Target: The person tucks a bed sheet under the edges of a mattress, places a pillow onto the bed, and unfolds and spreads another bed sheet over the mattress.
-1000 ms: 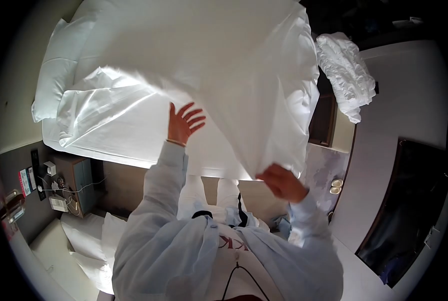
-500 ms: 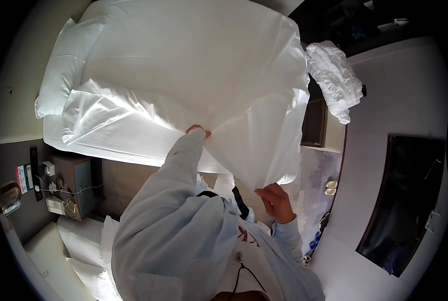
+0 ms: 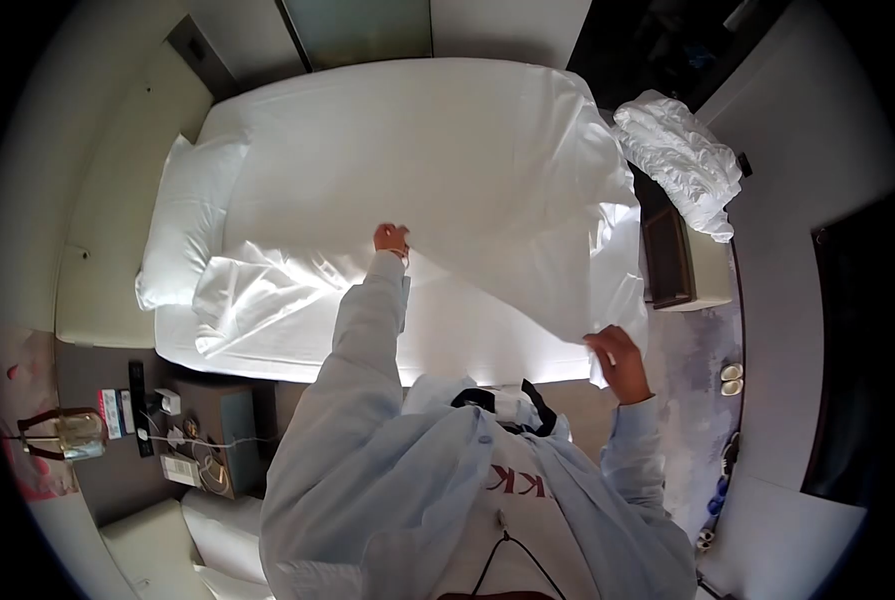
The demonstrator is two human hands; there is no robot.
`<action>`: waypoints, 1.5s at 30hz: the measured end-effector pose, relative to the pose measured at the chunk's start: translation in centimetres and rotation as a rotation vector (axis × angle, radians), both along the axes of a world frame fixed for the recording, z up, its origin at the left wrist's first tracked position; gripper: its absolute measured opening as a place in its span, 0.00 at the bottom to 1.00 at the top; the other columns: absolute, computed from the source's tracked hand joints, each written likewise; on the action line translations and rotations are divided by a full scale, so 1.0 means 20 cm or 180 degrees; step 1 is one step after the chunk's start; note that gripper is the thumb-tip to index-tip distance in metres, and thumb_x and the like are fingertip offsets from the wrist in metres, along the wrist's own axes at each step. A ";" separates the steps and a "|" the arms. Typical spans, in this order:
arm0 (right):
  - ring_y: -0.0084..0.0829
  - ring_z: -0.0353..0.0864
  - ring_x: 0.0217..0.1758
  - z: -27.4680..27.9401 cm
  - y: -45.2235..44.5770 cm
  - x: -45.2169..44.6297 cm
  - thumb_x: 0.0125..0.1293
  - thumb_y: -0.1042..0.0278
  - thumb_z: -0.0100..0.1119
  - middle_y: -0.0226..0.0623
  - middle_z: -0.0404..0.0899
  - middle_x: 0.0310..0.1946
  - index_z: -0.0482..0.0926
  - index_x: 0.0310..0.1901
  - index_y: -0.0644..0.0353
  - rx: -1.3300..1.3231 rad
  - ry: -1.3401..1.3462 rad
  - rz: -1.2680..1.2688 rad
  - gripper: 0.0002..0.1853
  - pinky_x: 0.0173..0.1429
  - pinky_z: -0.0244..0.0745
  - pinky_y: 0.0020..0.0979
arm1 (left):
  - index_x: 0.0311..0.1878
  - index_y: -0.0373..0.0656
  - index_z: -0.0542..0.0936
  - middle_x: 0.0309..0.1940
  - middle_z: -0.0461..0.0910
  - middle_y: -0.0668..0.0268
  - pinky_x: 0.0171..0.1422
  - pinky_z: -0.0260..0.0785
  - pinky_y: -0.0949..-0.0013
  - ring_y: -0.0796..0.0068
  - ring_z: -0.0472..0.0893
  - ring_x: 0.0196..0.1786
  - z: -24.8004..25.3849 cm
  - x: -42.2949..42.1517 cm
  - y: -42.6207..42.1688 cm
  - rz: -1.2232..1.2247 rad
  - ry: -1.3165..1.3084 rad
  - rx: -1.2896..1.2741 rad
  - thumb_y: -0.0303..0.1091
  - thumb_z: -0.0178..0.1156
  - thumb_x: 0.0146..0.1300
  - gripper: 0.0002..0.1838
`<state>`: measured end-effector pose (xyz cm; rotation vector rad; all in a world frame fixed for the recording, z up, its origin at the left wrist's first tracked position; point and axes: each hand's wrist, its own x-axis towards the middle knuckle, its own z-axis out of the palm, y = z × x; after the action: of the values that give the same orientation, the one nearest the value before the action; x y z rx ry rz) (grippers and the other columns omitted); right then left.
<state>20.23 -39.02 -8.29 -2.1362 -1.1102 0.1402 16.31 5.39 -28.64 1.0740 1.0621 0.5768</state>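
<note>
A white bed sheet covers most of the bed in front of me. My left hand is closed on the sheet's near edge around the middle of the bed. Further right, my right hand pinches the same edge near the foot end. Between the two hands the edge runs taut on a slant, with a strip of white mattress bare below it. Left of my left hand the sheet lies folded back and creased. At the head end rests a white pillow.
A crumpled white duvet lies on a bench past the foot. To the left, a nightstand holds cables and small boxes. Part of a second bed with pillows shows at lower left. Slippers are on the floor at right.
Both hands have moved apart, the right one outward to the right and forward. The sheet edge between them is straighter, and more of the mattress shows. My view has shifted too.
</note>
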 end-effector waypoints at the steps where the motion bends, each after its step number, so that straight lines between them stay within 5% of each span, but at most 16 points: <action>1: 0.40 0.74 0.32 0.01 -0.01 0.02 0.51 0.85 0.54 0.41 0.74 0.27 0.78 0.34 0.62 0.0061 -0.0071 -0.0147 0.10 0.37 0.70 0.34 | 0.25 0.49 0.64 0.13 0.58 0.71 0.08 0.49 0.71 0.77 0.59 0.08 0.20 0.03 0.00 0.0283 -0.0462 0.0387 0.22 0.59 0.46 0.13; 4: 0.42 0.75 0.33 0.01 -0.08 0.06 0.52 0.85 0.54 0.43 0.74 0.27 0.78 0.34 0.62 0.0331 -0.0333 -0.0649 0.09 0.38 0.70 0.34 | 0.20 0.53 0.54 0.15 0.52 0.78 0.15 0.36 0.77 0.88 0.48 0.17 0.86 -0.15 -0.15 0.0103 -0.1607 0.0862 0.22 0.57 0.50 0.21; 6: 0.41 0.75 0.32 0.00 -0.10 0.08 0.55 0.83 0.52 0.42 0.74 0.28 0.78 0.34 0.62 0.0280 -0.0264 -0.0979 0.07 0.38 0.70 0.33 | 0.20 0.49 0.55 0.14 0.52 0.79 0.12 0.41 0.80 0.90 0.49 0.14 1.11 -0.35 -0.36 -0.0110 -0.1623 0.1657 0.23 0.56 0.56 0.20; 9: 0.41 0.75 0.33 -0.09 -0.17 0.12 0.56 0.80 0.51 0.41 0.74 0.28 0.77 0.33 0.61 -0.0056 -0.0095 -0.1262 0.06 0.38 0.70 0.33 | 0.22 0.49 0.59 0.14 0.56 0.77 0.12 0.45 0.82 0.90 0.54 0.11 0.91 -0.55 -0.61 -0.0360 -0.1190 0.1606 0.23 0.55 0.57 0.16; 13: 0.42 0.75 0.34 -0.40 -0.35 0.12 0.55 0.79 0.52 0.40 0.74 0.29 0.76 0.32 0.59 -0.0894 -0.0383 -0.0859 0.05 0.38 0.70 0.35 | 0.29 0.49 0.69 0.13 0.64 0.75 0.09 0.47 0.77 0.86 0.60 0.09 0.19 -0.86 -0.91 -0.0421 0.0719 -0.0920 0.25 0.59 0.55 0.09; 15: 0.42 0.74 0.36 -0.55 -0.42 0.07 0.53 0.77 0.53 0.39 0.74 0.28 0.76 0.30 0.58 -0.1499 0.0017 -0.0658 0.04 0.40 0.70 0.37 | 0.29 0.49 0.70 0.13 0.64 0.75 0.09 0.47 0.76 0.85 0.59 0.08 0.12 -0.99 -1.01 -0.0508 0.0616 -0.1419 0.25 0.60 0.53 0.08; 17: 0.38 0.75 0.39 -0.67 -0.44 0.02 0.52 0.76 0.55 0.35 0.76 0.30 0.77 0.29 0.57 -0.1544 0.0194 -0.0364 0.03 0.44 0.71 0.36 | 0.29 0.47 0.73 0.15 0.67 0.75 0.14 0.53 0.78 0.85 0.64 0.13 -0.04 -1.07 -1.02 -0.0503 0.0494 -0.0891 0.24 0.60 0.53 0.06; 20: 0.38 0.75 0.44 -0.67 -0.15 -0.10 0.54 0.80 0.54 0.37 0.77 0.37 0.77 0.39 0.58 -0.0709 0.0790 0.0139 0.11 0.50 0.70 0.35 | 0.29 0.44 0.76 0.18 0.72 0.74 0.26 0.60 0.80 0.84 0.69 0.24 0.09 -1.01 -0.96 -0.1087 0.0405 -0.0155 0.22 0.58 0.51 0.05; 23: 0.39 0.74 0.46 -0.58 0.30 -0.26 0.57 0.77 0.54 0.37 0.77 0.38 0.77 0.40 0.58 -0.0184 0.1090 0.0422 0.09 0.54 0.67 0.34 | 0.26 0.44 0.77 0.18 0.74 0.73 0.25 0.60 0.78 0.85 0.68 0.21 0.07 -0.92 -0.99 -0.1882 0.0222 0.0902 0.23 0.56 0.49 0.03; 26: 0.31 0.79 0.36 -0.68 0.65 -0.33 0.62 0.69 0.52 0.38 0.80 0.37 0.77 0.43 0.61 0.0042 0.2426 0.0898 0.11 0.42 0.73 0.28 | 0.23 0.46 0.79 0.17 0.76 0.68 0.25 0.62 0.71 0.76 0.70 0.18 0.22 -0.88 -1.08 -0.2336 0.0684 0.1096 0.26 0.53 0.50 0.06; 32: 0.26 0.74 0.24 -0.89 1.13 -0.35 0.47 0.38 0.63 0.36 0.74 0.24 0.71 0.44 0.65 -0.2549 0.3875 0.0813 0.36 0.26 0.71 0.28 | 0.22 0.47 0.78 0.17 0.75 0.60 0.31 0.66 0.63 0.59 0.75 0.23 0.53 -0.90 -1.14 -0.2440 0.0822 0.1201 0.29 0.53 0.50 0.06; 35: 0.24 0.71 0.21 -0.99 1.18 -0.36 0.50 0.45 0.63 0.35 0.72 0.21 0.68 0.44 0.65 -0.2992 0.2971 0.1638 0.31 0.21 0.66 0.27 | 0.27 0.47 0.78 0.16 0.73 0.60 0.30 0.66 0.64 0.64 0.75 0.22 0.47 -0.98 -1.16 -0.2438 0.0776 0.1184 0.29 0.53 0.52 0.04; 37: 0.23 0.67 0.19 -1.02 1.17 -0.40 0.54 0.55 0.61 0.34 0.71 0.19 0.66 0.40 0.63 -0.2732 0.2836 0.1735 0.22 0.19 0.60 0.26 | 0.33 0.45 0.78 0.14 0.73 0.68 0.20 0.61 0.74 0.80 0.70 0.15 0.45 -1.02 -1.18 -0.1800 0.0517 0.0540 0.28 0.53 0.57 0.04; 40: 0.28 0.69 0.18 -1.21 1.13 -0.42 0.56 0.63 0.56 0.31 0.68 0.15 0.67 0.35 0.59 -0.1031 0.2669 0.1295 0.12 0.24 0.65 0.30 | 0.50 0.45 0.70 0.15 0.72 0.67 0.16 0.60 0.77 0.81 0.71 0.15 0.47 -1.11 -1.09 -0.1844 0.0235 -0.0523 0.28 0.53 0.59 0.14; 44: 0.33 0.72 0.19 -0.62 1.21 -0.31 0.58 0.67 0.55 0.33 0.72 0.19 0.66 0.36 0.58 -0.0606 0.2999 0.1293 0.09 0.26 0.66 0.33 | 0.59 0.47 0.59 0.26 0.75 0.66 0.22 0.68 0.79 0.79 0.75 0.23 0.28 -1.17 -0.82 -0.0447 -0.0591 -0.0680 0.30 0.53 0.61 0.23; 45: 0.35 0.74 0.21 -0.44 1.21 -0.29 0.60 0.68 0.53 0.34 0.74 0.21 0.67 0.38 0.57 -0.0531 0.2042 0.1776 0.07 0.27 0.67 0.34 | 0.60 0.46 0.57 0.37 0.74 0.63 0.28 0.71 0.74 0.76 0.76 0.34 0.21 -1.21 -0.68 -0.0329 -0.0466 -0.0092 0.30 0.53 0.60 0.25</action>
<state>14.44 -14.88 -17.15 -1.6546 -1.2756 1.1200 -7.82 -8.30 -24.50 1.0389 0.8800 0.5466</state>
